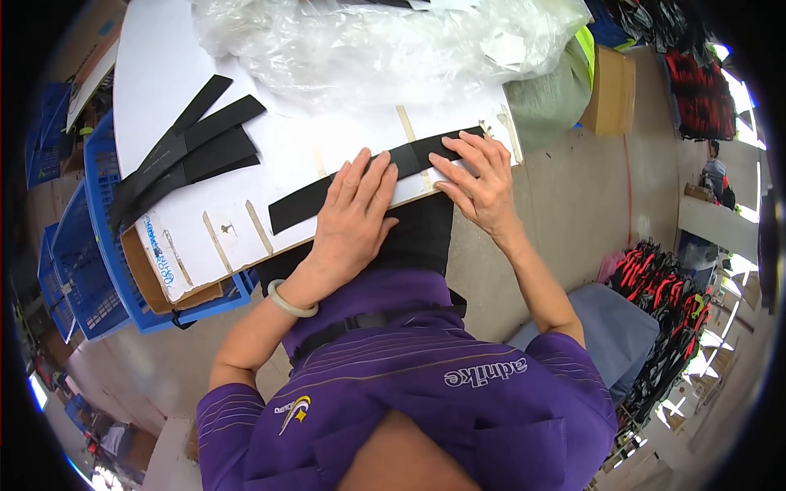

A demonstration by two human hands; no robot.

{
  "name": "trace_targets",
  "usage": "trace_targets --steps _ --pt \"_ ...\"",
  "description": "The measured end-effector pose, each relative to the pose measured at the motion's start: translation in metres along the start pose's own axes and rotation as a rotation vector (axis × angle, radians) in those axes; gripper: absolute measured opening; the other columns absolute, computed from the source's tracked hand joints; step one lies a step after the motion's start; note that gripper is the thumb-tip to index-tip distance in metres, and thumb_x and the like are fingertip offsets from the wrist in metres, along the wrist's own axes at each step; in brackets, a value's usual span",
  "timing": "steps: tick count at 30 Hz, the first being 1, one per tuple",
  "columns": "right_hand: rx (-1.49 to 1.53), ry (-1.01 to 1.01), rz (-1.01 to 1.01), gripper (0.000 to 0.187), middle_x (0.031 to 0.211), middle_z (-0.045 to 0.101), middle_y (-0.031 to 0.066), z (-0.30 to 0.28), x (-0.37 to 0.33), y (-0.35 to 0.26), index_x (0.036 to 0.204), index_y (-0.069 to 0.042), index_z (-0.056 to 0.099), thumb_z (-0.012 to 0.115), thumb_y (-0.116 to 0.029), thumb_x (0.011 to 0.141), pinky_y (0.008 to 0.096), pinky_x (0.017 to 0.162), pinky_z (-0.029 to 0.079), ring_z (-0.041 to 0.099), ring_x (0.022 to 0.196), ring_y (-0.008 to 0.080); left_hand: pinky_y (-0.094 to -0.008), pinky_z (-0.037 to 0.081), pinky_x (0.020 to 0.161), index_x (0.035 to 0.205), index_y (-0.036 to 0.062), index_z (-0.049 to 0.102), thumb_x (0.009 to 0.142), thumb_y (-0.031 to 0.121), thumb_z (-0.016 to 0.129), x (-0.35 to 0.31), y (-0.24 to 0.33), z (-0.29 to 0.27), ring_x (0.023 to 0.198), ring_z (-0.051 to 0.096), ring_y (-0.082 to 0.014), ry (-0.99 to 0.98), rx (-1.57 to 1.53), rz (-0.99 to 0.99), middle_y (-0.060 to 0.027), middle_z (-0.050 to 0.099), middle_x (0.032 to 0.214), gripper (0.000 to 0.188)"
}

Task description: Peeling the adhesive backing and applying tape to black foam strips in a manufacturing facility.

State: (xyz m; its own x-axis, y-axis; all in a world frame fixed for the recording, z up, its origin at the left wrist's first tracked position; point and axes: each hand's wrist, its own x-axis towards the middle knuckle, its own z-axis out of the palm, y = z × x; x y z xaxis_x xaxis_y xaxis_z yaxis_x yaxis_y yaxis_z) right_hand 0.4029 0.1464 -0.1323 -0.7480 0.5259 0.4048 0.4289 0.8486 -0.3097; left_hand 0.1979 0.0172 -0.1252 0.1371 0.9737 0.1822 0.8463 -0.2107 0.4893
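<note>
A long black strip of flat material (pixel 296 209) lies slantwise along the near edge of a white work board (pixel 299 135). My left hand (pixel 354 214) rests flat on its middle, with the fingers stretched out and close together. Over the strip's right end, my right hand (pixel 483 182) touches it with spread, slightly bent fingers. Its thumb sits by the board's edge. Neither hand is wrapped round anything. Off to the left, several similar black strips (pixel 205 131) lie overlapping in a loose fan, and some hang past the board's left edge.
Clear plastic wrapping (pixel 368 53) is heaped across the board's far side. Blue plastic crates (pixel 98 282) stand to the left, beside a cardboard box (pixel 147 270) under the board's corner. A brown carton (pixel 612 90) is at the far right. Grey-blue covered padding (pixel 610 327) stands at lower right.
</note>
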Motion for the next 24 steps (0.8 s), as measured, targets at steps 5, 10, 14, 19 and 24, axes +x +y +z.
trace_targets --steps 5,10,14,19,24 --pt "-0.007 0.003 0.033 0.036 0.125 0.059 -0.0005 0.005 -0.008 -0.001 0.114 -0.020 0.069 0.073 -0.025 0.078 0.0426 0.105 0.031 0.047 0.123 0.0196 -0.0479 0.032 0.110 0.136 0.0084 0.047 0.070 0.012 0.076 0.005 0.004 0.008 0.134 0.034 -0.0355 0.061 0.073 -0.021 -0.0136 0.039 0.142 0.072" --pt "-0.012 0.056 0.042 0.036 0.125 0.059 -0.0011 0.013 -0.016 0.000 0.115 -0.022 0.069 0.073 -0.025 0.079 0.0417 0.105 0.031 0.048 0.122 0.0195 -0.0499 0.027 0.111 0.137 0.0106 0.046 0.071 0.009 0.074 0.007 0.012 0.016 0.136 0.033 -0.0344 0.108 0.093 -0.087 -0.0119 0.038 0.145 0.071" --pt "-0.021 0.083 0.045 0.036 0.124 0.060 -0.0016 0.017 -0.019 0.000 0.114 -0.023 0.070 0.073 -0.024 0.079 0.0406 0.105 0.031 0.049 0.121 0.0194 -0.0496 0.022 0.113 0.137 0.0111 0.045 0.072 0.008 0.074 0.006 0.017 0.023 0.138 0.030 -0.0339 0.098 0.133 -0.109 -0.0103 0.037 0.146 0.071" --pt "-0.034 0.093 0.043 0.035 0.124 0.060 -0.0017 0.018 -0.020 0.002 0.113 -0.024 0.070 0.073 -0.024 0.078 0.0404 0.104 0.032 0.049 0.121 0.0195 -0.0501 0.021 0.113 0.139 0.0151 0.044 0.072 0.009 0.073 0.007 0.017 0.029 0.139 0.030 -0.0335 0.145 0.178 -0.104 -0.0095 0.038 0.146 0.073" --pt "-0.013 0.114 0.039 0.035 0.124 0.060 -0.0019 0.020 -0.020 0.002 0.112 -0.024 0.071 0.074 -0.024 0.077 0.0403 0.105 0.032 0.049 0.121 0.0194 -0.0514 0.023 0.112 0.139 0.0165 0.044 0.073 0.009 0.073 0.006 0.016 0.032 0.138 0.030 -0.0343 0.154 0.213 -0.103 -0.0092 0.038 0.146 0.073"
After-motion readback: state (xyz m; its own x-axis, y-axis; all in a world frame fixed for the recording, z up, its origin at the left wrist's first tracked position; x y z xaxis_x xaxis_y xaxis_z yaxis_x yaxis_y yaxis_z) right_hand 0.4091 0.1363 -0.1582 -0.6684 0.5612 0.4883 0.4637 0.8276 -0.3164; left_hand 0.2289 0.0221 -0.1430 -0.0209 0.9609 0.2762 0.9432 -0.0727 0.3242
